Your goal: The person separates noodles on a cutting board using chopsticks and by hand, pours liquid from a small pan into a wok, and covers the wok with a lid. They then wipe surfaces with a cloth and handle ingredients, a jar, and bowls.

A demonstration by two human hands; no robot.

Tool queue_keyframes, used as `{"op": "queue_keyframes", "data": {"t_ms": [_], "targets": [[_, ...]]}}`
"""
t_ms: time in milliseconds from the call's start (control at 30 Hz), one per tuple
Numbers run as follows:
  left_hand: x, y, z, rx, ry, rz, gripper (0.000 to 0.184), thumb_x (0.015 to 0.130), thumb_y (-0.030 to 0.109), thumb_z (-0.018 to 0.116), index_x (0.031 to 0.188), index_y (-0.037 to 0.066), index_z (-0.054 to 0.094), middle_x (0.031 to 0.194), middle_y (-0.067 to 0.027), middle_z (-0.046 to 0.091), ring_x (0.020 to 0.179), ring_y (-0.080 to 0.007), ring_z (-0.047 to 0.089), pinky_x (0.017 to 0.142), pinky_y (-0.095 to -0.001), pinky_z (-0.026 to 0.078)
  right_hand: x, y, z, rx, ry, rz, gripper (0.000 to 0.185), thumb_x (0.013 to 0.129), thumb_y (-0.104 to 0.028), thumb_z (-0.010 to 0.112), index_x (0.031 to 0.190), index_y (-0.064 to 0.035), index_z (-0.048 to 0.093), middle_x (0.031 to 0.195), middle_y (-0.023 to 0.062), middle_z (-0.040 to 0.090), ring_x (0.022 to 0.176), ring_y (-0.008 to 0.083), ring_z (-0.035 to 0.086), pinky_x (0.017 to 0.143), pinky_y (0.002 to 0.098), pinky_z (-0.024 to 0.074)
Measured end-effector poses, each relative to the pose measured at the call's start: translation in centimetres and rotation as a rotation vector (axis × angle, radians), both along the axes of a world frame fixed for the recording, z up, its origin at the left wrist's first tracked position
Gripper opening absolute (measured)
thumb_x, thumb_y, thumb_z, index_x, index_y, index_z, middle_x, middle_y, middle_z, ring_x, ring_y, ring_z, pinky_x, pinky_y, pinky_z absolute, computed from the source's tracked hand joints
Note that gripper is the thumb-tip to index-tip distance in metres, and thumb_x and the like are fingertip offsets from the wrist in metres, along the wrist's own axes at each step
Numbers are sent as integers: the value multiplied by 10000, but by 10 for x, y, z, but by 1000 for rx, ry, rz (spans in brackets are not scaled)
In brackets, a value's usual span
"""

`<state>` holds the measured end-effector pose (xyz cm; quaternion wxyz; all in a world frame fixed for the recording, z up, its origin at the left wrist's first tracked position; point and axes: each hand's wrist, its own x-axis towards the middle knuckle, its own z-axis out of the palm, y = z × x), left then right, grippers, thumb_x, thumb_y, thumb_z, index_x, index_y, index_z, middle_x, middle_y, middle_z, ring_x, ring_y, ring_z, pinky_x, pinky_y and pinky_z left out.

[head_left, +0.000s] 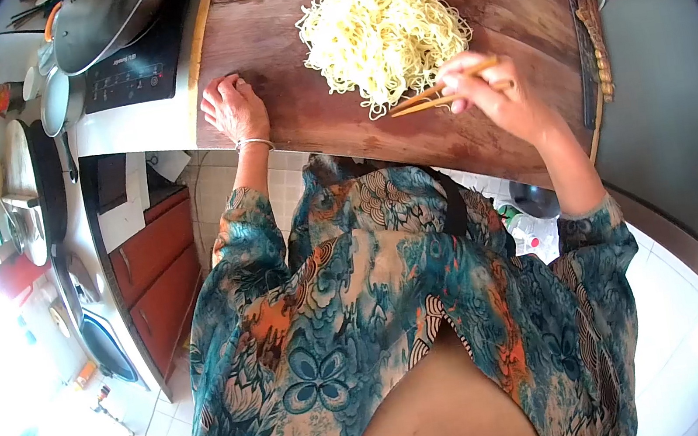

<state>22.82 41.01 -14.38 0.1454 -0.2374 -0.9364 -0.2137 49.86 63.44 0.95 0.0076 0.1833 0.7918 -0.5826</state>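
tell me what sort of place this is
Most likely a home kitchen: a pot sits on a cooktop at upper left, and noodles lie heaped on a wooden worktop.

My one camera sits on my head, facing forward and steeply down at the wooden tabletop (pixel 254 32). Its wide, round-edged view looks from above the tabletop's near side, close enough that the far edge is cut off. My patterned robe (pixel 329 335) lies nearer the lens than the tabletop; the cooktop (pixel 132 79) shows left of it.
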Motion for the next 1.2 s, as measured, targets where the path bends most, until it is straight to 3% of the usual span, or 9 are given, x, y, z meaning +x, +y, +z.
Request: {"op": "queue_keyframes", "data": {"t_ms": [133, 233, 367, 500, 600, 900, 1000, 1200], "targets": [[0, 0, -2, 2, 4, 6, 147, 786, 195, 571, 909, 134, 622, 1118, -26, 501, 1070, -286, 420, 906, -420, 334, -2, 21, -1, -38, 175, -259, 206, 912, -149, 510, 925, 18, 630, 795, 55, 617, 637, 97, 579, 583, 217, 486], [-2, -1, -5, 1, 25, -16, 156, 784, 197, 576, 918, 132, 621, 1120, -27, 499, 1072, -282, 419, 909, -417, 334, 7, 27, 14, -58, 160, -207, 195, 907, -126, 513, 913, 43, 610, 805, 39, 597, 639, 91, 570, 598, 216, 481], [-1, 0, -2, -7, 0, -8, 167, 789, 195, 568, 932, 127, 620, 1120, -34, 499, 1074, -280, 416, 911, -415, 332, 7, 29, 22, 18, -83, -59, 206, 902, -122, 510, 873, 57, 607, 852, 17, 594, 637, 93, 564, 611, 220, 478], [-2, 1, -3, -5, 15, -17, 166, 793, 191, 560, 934, 126, 620, 1121, -38, 499, 1077, -281, 412, 916, -416, 326, 3, 54, 16, 182, 108, -149, 205, 892, -136, 521, 877, 47, 611, 879, 18, 599, 642, 98, 572, 612, 224, 483], [-1, 1, -4, 26, 0, -24, 162, 803, 196, 551, 940, 138, 615, 1128, -34, 511, 1103, -286, 415, 953, -433, 319, 11, 57, 31, 136, 133, -242, 192, 894, -128, 507, 910, 29, 617, 851, 36, 605, 646, 98, 580, 602, 214, 480], [-1, 3, 1, 4, -11, -11, 167, 806, 205, 559, 947, 137, 616, 1140, -38, 507, 1110, -283, 413, 957, -433, 320, 28, 59, 27, 288, -155, -453, 238, 870, -207, 532, 891, 17, 609, 708, 54, 586, 535, 125, 578, 524, 253, 462], [-1, 3, 0, -5, 2, -4, 163, 802, 197, 556, 940, 135, 616, 1133, -33, 505, 1104, -280, 412, 947, -428, 323, 20, 55, 27, 302, -153, -428, 225, 869, -194, 524, 872, 22, 590, 685, 46, 570, 532, 129, 572, 546, 269, 452], [-2, 2, -3, 23, 32, -30, 149, 792, 180, 551, 919, 132, 614, 1118, -25, 502, 1083, -275, 413, 920, -420, 331, 22, 64, 23, 281, -107, -246, 252, 875, -176, 492, 923, 48, 598, 819, 78, 598, 617, 115, 574, 577, 235, 479]]}}
